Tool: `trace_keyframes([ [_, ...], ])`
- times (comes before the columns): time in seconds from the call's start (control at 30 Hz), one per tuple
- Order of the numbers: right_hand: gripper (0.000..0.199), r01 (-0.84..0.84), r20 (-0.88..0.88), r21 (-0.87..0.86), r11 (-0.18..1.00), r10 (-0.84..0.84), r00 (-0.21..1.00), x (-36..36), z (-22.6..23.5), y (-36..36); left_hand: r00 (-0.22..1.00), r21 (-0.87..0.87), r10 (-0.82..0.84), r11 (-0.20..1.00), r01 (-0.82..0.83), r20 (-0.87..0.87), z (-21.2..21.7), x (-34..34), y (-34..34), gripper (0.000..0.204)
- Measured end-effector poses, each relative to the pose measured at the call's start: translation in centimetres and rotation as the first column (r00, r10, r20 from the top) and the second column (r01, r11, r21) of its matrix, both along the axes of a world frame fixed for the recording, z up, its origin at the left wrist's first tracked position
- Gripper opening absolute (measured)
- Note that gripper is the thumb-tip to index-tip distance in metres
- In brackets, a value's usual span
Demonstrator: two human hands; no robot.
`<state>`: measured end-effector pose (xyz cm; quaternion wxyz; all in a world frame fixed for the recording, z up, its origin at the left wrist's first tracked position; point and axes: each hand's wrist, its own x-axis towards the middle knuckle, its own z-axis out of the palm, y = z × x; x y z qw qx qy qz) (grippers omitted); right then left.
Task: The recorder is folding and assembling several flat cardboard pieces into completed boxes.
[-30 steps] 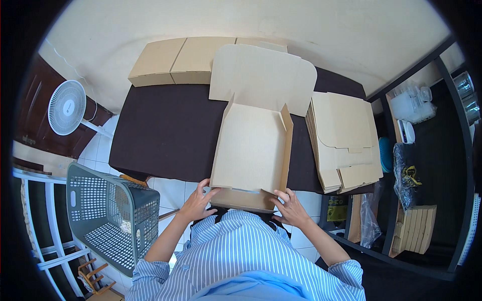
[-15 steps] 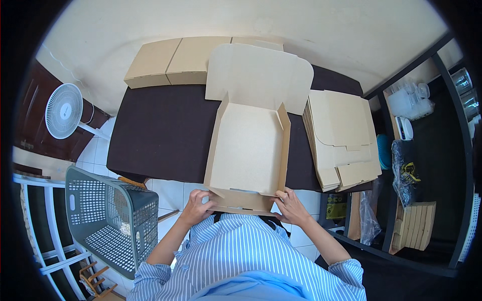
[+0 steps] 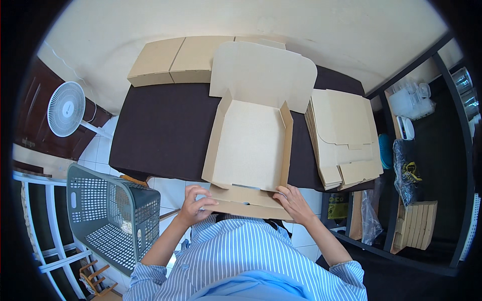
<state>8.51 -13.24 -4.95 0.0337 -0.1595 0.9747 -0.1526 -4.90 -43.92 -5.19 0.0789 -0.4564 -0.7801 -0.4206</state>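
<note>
Open tan cardboard box (image 3: 248, 145): partly folded, with a pale inner base, side walls (image 3: 215, 140) standing, and a tall raised lid (image 3: 263, 75) with rounded corners at the far end; a slotted front flap (image 3: 241, 194) slopes out at the near end.
Box position: middle of the table, its near end reaching past the edge toward the person.
Left hand (image 3: 197, 204): at the flap's left end, fingers curled and touching the cardboard; cannot tell whether they clamp it.
Right hand (image 3: 292, 201): fingers bent over the right front corner of the box, touching it; the thumb's grip is hidden, so cannot tell if they pinch.
Closed tan cardboard boxes (image 3: 155, 57): a row along the far edge, partly hidden by the lid.
Flat tan cardboard stack (image 3: 346, 135): unfolded blanks, right of the box.
Grey-green perforated plastic basket (image 3: 100, 210): left of the person, a small pale item inside, too unclear to name.
Clear plastic containers (image 3: 411, 100): grouped on the black-framed shelf (image 3: 462, 150) at right.
Table (image 3: 160, 130): covered in dark brown cloth.
Room: white round fan (image 3: 67, 109) before a dark brown wooden door (image 3: 40, 110); white tiled floor (image 3: 169, 191).
</note>
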Motion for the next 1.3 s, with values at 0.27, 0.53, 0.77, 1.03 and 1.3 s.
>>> trace_keyframes([
  [0.27,0.055,0.261,-0.053,-0.333,0.906,-0.294,0.954,0.9,-0.7,-1.6,0.986,-0.067,-0.038,0.997,0.050,0.163,-1.3,-3.7,2.6,0.039],
  [0.53,0.048,0.289,-0.163,-0.459,0.840,-0.399,0.902,0.0,-1.4,-2.5,0.925,0.160,-0.189,0.977,0.143,0.328,-2.9,-3.0,3.4,0.058],
  [0.77,0.071,0.407,0.020,-0.605,0.684,-0.498,0.867,-1.1,-0.6,-2.5,0.956,-0.033,-0.168,0.983,0.181,0.239,-2.7,-4.2,2.7,0.080],
  [1.03,0.082,0.452,-0.047,-0.570,0.686,-0.576,0.816,-1.5,-1.3,-2.7,0.877,-0.007,-0.064,0.997,0.076,0.476,-2.0,-3.6,3.5,0.097],
  [1.3,0.077,0.451,-0.003,-0.666,0.593,-0.608,0.794,-1.7,-1.0,-3.3,0.934,-0.141,0.075,0.990,-0.027,0.348,-4.1,-2.2,3.0,0.078],
])
